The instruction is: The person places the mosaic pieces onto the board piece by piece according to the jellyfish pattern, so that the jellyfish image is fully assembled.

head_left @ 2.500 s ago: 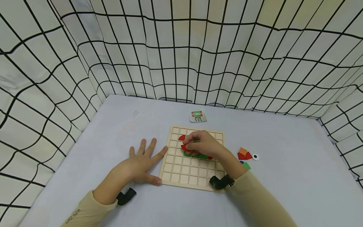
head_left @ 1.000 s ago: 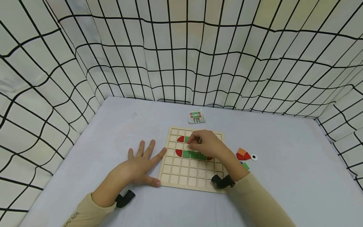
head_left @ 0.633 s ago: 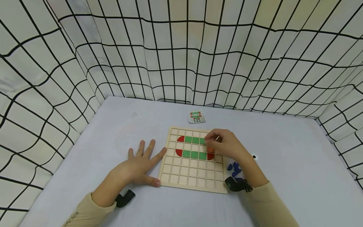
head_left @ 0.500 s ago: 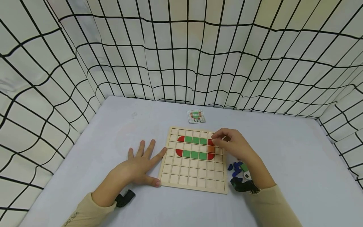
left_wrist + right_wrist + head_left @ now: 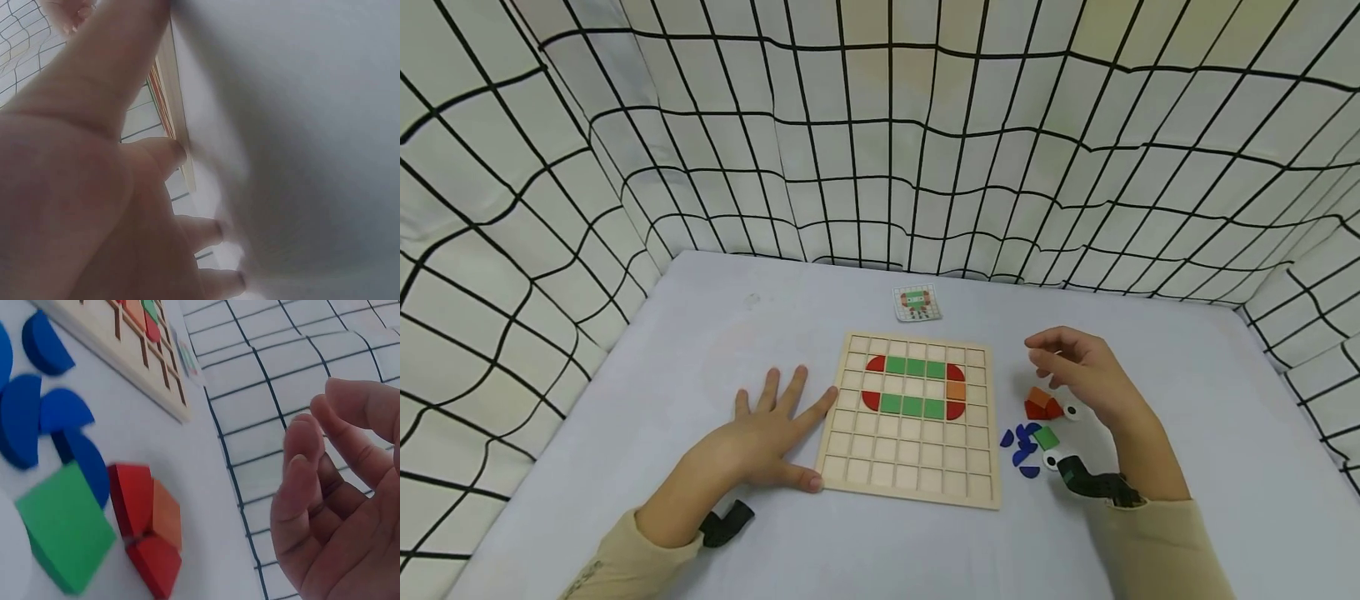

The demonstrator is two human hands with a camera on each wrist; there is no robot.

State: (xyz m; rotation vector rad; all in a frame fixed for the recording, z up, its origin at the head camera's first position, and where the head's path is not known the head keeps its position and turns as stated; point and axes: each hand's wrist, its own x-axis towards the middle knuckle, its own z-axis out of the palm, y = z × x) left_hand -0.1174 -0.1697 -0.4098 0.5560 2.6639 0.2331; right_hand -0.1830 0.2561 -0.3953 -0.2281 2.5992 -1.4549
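Note:
My left hand [image 5: 766,448] lies flat with fingers spread on the table, its index fingertip and thumb at the left edge of a wooden grid board [image 5: 897,477]. Set in the board are two rows of green squares [image 5: 916,367] with red quarter-circles [image 5: 876,363] at their ends. An orange square [image 5: 956,391] sits between the two right-hand red pieces. Off to the right, my right hand [image 5: 1081,367] hovers over the table with loosely bent fingers. Nothing is between its fingertips [image 5: 303,440] in the right wrist view.
Beneath and before the right hand lie loose red pieces [image 5: 1035,412] with an orange one [image 5: 1039,395], blue half-circles [image 5: 1027,447], a green square [image 5: 1046,437] and white eye discs [image 5: 1071,412]. A pattern card [image 5: 917,303] lies behind the board. Black-gridded walls [image 5: 880,150] enclose the table.
The right hand has put red pieces at the lower left and upper right ends of the rows, then moved right, off the board. The left hand has stayed in place.

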